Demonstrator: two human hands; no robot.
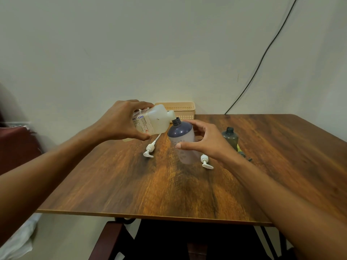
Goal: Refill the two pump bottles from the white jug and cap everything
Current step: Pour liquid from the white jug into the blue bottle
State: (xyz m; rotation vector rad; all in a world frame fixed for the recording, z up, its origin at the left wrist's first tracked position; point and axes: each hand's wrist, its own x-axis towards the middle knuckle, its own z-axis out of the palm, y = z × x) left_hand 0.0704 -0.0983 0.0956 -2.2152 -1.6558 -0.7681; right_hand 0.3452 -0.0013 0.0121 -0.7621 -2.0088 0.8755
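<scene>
A wood-grain desk (116,184) fills the lower view, set against a pale wall with a black cable (262,57) running down it. A beige slotted basket (180,108) stands at the desk's back edge. The left hand (120,121) holds the white jug (152,120) tipped on its side above the desk, fingers wrapped around its body, its open spout touching the threaded neck of a dark pump bottle (183,141). The right hand (204,141) curls its fingers around that bottle, which leans slightly left. A 2nd dark, uncapped bottle (230,136) stands upright just right of the right hand. 2 white pump heads (150,150) (206,162) lie on the desk, 1 below the jug, 1 beside the held bottle.
</scene>
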